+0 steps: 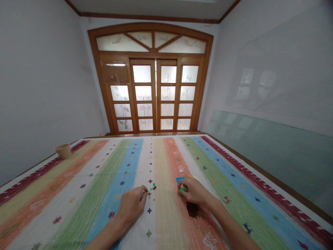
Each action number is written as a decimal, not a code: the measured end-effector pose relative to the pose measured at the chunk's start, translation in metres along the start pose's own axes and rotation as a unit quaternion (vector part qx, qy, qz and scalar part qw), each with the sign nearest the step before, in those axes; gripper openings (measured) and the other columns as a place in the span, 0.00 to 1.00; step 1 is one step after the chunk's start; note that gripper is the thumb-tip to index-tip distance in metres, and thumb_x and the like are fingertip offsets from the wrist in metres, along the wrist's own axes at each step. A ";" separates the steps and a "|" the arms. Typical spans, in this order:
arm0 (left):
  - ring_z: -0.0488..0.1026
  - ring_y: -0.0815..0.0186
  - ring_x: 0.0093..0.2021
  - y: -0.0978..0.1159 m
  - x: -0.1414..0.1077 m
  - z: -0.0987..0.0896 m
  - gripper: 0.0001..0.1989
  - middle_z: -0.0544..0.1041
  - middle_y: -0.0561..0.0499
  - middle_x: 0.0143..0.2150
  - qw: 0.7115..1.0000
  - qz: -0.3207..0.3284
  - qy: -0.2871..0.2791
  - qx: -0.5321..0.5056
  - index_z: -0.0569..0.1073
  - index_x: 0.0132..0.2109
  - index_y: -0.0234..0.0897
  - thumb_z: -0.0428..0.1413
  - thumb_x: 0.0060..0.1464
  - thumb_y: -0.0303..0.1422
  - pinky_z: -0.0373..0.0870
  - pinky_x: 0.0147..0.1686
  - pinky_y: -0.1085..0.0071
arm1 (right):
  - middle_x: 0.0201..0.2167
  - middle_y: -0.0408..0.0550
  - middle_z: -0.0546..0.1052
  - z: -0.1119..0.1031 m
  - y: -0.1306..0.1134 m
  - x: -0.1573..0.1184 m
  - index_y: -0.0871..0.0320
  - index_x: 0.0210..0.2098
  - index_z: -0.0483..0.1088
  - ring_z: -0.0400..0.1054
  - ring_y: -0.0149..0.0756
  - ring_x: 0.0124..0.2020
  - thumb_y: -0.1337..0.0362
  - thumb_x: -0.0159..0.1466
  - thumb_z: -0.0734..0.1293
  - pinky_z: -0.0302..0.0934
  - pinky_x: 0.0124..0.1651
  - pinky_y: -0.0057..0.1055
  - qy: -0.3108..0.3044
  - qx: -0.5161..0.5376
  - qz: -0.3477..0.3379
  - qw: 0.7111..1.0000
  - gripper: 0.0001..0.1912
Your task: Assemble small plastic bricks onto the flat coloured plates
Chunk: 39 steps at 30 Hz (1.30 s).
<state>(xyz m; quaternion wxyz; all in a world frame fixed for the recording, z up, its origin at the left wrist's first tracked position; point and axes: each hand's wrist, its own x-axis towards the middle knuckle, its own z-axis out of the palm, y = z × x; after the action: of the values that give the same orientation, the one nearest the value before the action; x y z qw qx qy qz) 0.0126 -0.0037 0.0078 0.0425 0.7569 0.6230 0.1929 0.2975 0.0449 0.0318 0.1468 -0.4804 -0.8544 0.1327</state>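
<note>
My left hand (132, 202) rests low over the striped cloth, its thumb and fingers pinched together. Whatever is in that pinch, if anything, is too small to make out. Just right of its fingertips lie several tiny green and dark pieces (154, 186). Curled closed, my right hand (195, 191) grips a small bright green piece (182, 189) with the thumb and fingers. Behind those fingers a flat blue piece (179, 179) shows in part. Past the knuckles a pale yellow piece (197, 178) peeks out, and a dark brown patch (193, 210) lies under the wrist.
A striped tablecloth (104, 194) covers the table. A tan cup (63, 151) stands near the left edge. A glass panel (270, 152) leans along the right wall, and wooden doors (156, 93) stand beyond the far edge.
</note>
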 end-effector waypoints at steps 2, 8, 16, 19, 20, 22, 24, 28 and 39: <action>0.79 0.60 0.38 -0.001 0.000 0.001 0.11 0.82 0.49 0.37 1.000 0.001 0.000 0.000 0.77 0.43 0.42 0.50 0.62 0.34 0.65 0.35 0.71 | 0.26 0.45 0.75 0.000 0.000 0.000 0.57 0.34 0.77 0.65 0.34 0.29 0.71 0.56 0.67 0.47 0.32 0.27 0.003 0.001 -0.002 1.000 0.08; 0.79 0.61 0.36 -0.003 0.001 0.004 0.11 0.82 0.49 0.34 1.000 -0.003 0.000 0.008 0.77 0.42 0.41 0.49 0.62 0.34 0.64 0.34 0.71 | 0.26 0.44 0.74 0.004 0.001 0.001 0.57 0.34 0.76 0.64 0.33 0.29 0.73 0.55 0.65 0.48 0.32 0.26 0.018 0.018 -0.014 1.000 0.10; 0.77 0.63 0.28 -0.003 0.000 0.007 0.13 0.79 0.51 0.27 0.999 0.027 0.031 0.011 0.77 0.45 0.40 0.48 0.64 0.36 0.62 0.30 0.73 | 0.20 0.40 0.68 0.007 -0.008 0.001 0.58 0.32 0.75 0.58 0.29 0.23 0.73 0.55 0.65 0.46 0.30 0.26 0.048 0.054 -0.016 0.997 0.08; 0.75 0.64 0.25 -0.005 -0.001 0.009 0.14 0.77 0.53 0.24 0.997 0.046 0.055 0.003 0.77 0.44 0.40 0.48 0.64 0.36 0.61 0.28 0.73 | 0.19 0.39 0.67 0.010 -0.012 0.000 0.58 0.32 0.75 0.57 0.29 0.22 0.72 0.56 0.65 0.47 0.30 0.26 0.048 0.072 -0.024 0.996 0.08; 0.74 0.65 0.24 -0.005 -0.001 0.009 0.13 0.76 0.53 0.23 0.997 0.052 0.064 0.000 0.77 0.44 0.40 0.48 0.64 0.36 0.61 0.27 0.74 | 0.19 0.39 0.67 0.012 -0.013 0.000 0.58 0.32 0.75 0.57 0.29 0.22 0.72 0.56 0.65 0.47 0.30 0.25 0.048 0.078 -0.026 0.995 0.08; 0.72 0.67 0.21 -0.005 -0.002 0.010 0.14 0.74 0.55 0.20 0.994 0.070 0.087 -0.004 0.77 0.43 0.40 0.48 0.64 0.37 0.60 0.25 0.74 | 0.18 0.39 0.67 0.016 -0.015 0.000 0.58 0.32 0.76 0.57 0.29 0.22 0.71 0.56 0.65 0.48 0.29 0.25 0.046 0.090 -0.029 0.994 0.07; 0.69 0.68 0.19 -0.005 -0.001 0.010 0.14 0.72 0.56 0.19 0.988 0.095 0.119 -0.006 0.77 0.42 0.40 0.47 0.64 0.37 0.59 0.24 0.75 | 0.18 0.39 0.66 0.020 -0.018 0.000 0.58 0.33 0.76 0.58 0.29 0.22 0.70 0.57 0.66 0.48 0.29 0.26 0.048 0.107 -0.030 0.993 0.07; 0.66 0.72 0.16 -0.002 -0.002 0.008 0.15 0.70 0.58 0.17 0.969 0.164 0.184 -0.011 0.77 0.41 0.39 0.46 0.66 0.36 0.59 0.22 0.77 | 0.17 0.37 0.63 0.023 -0.029 0.000 0.58 0.35 0.77 0.55 0.28 0.20 0.68 0.58 0.68 0.46 0.27 0.26 0.039 0.153 -0.021 0.987 0.06; 0.72 0.72 0.20 0.006 -0.007 0.003 0.09 0.79 0.55 0.26 0.919 0.294 0.258 -0.054 0.75 0.42 0.37 0.50 0.67 0.32 0.64 0.26 0.76 | 0.16 0.34 0.55 0.038 -0.058 0.000 0.60 0.33 0.78 0.49 0.26 0.20 0.68 0.58 0.69 0.43 0.25 0.26 0.052 0.300 0.009 0.953 0.05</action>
<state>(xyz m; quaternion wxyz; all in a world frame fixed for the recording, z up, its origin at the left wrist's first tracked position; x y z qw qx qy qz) 0.0180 -0.0107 0.0051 -0.1373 0.8265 0.3504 0.4186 0.2378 0.0122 0.0178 0.3273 -0.4284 -0.7620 0.3587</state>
